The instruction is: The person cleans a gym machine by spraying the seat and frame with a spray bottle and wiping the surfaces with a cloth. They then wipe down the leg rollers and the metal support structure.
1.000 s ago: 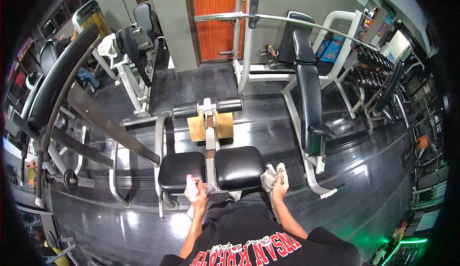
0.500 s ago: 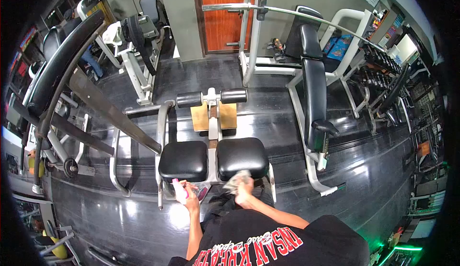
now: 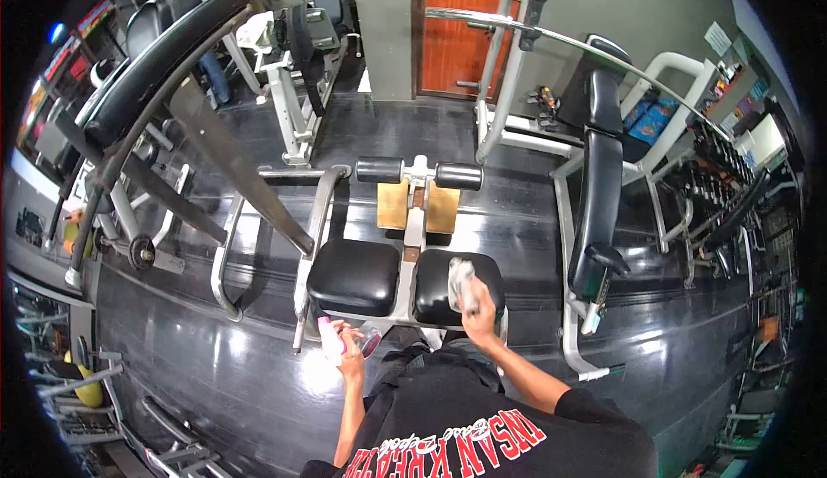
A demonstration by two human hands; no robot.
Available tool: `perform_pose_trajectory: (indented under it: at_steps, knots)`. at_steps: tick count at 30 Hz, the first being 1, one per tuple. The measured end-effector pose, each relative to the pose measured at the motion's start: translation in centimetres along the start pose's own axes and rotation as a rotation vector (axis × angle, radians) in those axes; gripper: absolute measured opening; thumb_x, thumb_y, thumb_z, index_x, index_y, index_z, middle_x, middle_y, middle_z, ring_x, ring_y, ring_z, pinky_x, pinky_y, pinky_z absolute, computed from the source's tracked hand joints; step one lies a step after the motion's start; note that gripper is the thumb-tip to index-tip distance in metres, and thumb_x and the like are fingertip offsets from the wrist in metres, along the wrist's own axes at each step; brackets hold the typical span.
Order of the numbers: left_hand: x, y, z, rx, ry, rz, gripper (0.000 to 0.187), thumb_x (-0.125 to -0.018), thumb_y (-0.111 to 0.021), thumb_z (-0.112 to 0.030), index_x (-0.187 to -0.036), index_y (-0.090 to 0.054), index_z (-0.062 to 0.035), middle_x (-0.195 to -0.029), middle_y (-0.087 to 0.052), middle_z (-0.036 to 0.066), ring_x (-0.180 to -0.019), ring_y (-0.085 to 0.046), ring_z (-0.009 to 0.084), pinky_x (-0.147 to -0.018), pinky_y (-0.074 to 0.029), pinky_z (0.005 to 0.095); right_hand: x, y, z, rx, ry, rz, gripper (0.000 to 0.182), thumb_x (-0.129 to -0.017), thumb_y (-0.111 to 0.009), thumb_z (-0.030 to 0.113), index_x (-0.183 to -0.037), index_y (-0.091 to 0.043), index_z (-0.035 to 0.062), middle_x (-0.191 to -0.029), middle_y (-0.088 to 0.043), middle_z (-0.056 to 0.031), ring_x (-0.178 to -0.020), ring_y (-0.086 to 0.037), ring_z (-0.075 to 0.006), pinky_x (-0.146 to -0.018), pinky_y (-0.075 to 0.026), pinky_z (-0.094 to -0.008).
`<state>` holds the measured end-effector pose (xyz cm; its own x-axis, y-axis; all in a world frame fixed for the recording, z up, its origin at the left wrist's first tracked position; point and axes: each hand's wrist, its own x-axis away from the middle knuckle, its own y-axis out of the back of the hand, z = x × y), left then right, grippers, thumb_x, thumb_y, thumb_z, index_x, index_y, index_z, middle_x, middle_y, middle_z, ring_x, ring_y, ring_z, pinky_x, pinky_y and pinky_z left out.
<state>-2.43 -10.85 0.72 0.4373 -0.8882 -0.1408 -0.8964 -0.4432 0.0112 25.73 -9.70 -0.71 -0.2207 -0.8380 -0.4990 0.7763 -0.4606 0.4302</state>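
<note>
My right hand (image 3: 479, 313) is closed on a crumpled, light-coloured cloth (image 3: 461, 282), which lies over the right black padded seat (image 3: 435, 293) of the bench. In my left hand (image 3: 351, 356) is a white and pink spray bottle (image 3: 331, 338), its fingers wrapped around it. The bottle is held in front of the left black padded seat (image 3: 353, 278), apart from it. Beyond the two pads stand a pair of black foam rollers (image 3: 379, 169) on the bench's upright.
An inclined black bench (image 3: 596, 194) under a long barbell (image 3: 568, 37) stands at right. Dumbbells (image 3: 711, 164) fill a rack farther right. A large machine arm with a black pad (image 3: 164, 65) rises at left. A wooden board (image 3: 393, 207) sits behind the rollers.
My right hand has moved forward with the cloth, from the right seat's near edge onto its top. My left hand still holds the bottle. The camera view has shifted left.
</note>
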Motion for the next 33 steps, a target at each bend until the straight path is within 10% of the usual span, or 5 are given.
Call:
perform_pose_trajectory:
  at_steps: [4,9,18,24,33]
  knots:
    - [0.3,-0.2,0.5,0.054,0.020,-0.019,0.014,-0.097,-0.053,0.002,-0.110,-0.055,0.0047,-0.090,-0.059,0.010,-0.067,-0.064,0.0163,-0.061,-0.056,0.0304,1.6,1.9,-4.3,0.381,0.708,0.751,0.039,-0.084,-0.060,0.012,-0.119,-0.068,0.0267,-0.140,-0.054,-0.0082,-0.133,-0.050,-0.0281,-0.107,-0.045,-0.0439]
    - [0.5,0.5,1.7,0.069,0.031,-0.034,0.016,-0.096,-0.055,0.002,-0.112,-0.055,0.0049,-0.089,-0.059,0.010,-0.067,-0.065,0.0167,-0.062,-0.057,0.0305,-0.4,-2.7,-3.5,0.320,0.838,0.747,0.031,-0.083,-0.062,0.025,-0.113,-0.069,0.0213,-0.123,-0.061,-0.0034,-0.128,-0.051,-0.0250,-0.106,-0.044,-0.0466]
    - [0.8,-0.1,1.1,0.078,0.040,-0.112,0.016,-0.094,-0.055,0.004,-0.110,-0.056,0.0052,-0.090,-0.059,0.010,-0.069,-0.065,0.0170,-0.061,-0.057,0.0307,-1.7,-11.3,-0.2,0.494,0.401,1.074,0.016,-0.083,-0.061,0.017,-0.094,-0.072,0.0137,-0.107,-0.064,-0.0067,-0.113,-0.056,-0.0269,-0.088,-0.050,-0.0469]
    - [0.7,-0.3,1.3,0.070,0.067,-0.109,0.015,-0.094,-0.054,0.004,-0.108,-0.056,0.0058,-0.089,-0.060,0.010,-0.066,-0.065,0.0167,-0.060,-0.056,0.0296,-1.1,-10.8,-2.9,0.465,0.768,1.127,0.022,-0.089,-0.057,0.027,-0.093,-0.074,0.0132,-0.110,-0.067,-0.0043,-0.118,-0.056,-0.0255,-0.107,-0.037,-0.0501]
    - [1.8,-0.6,1.2,-0.042,-0.009,-0.087,0.011,-0.089,-0.057,0.008,-0.099,-0.058,0.0060,-0.082,-0.063,0.013,-0.064,-0.068,0.0190,-0.057,-0.056,0.0311,-6.4,-16.1,-3.8,0.914,0.561,1.355,0.024,-0.087,-0.058,0.019,-0.100,-0.077,0.0140,-0.100,-0.075,-0.0110,-0.092,-0.072,-0.0293,-0.082,-0.051,-0.0509]
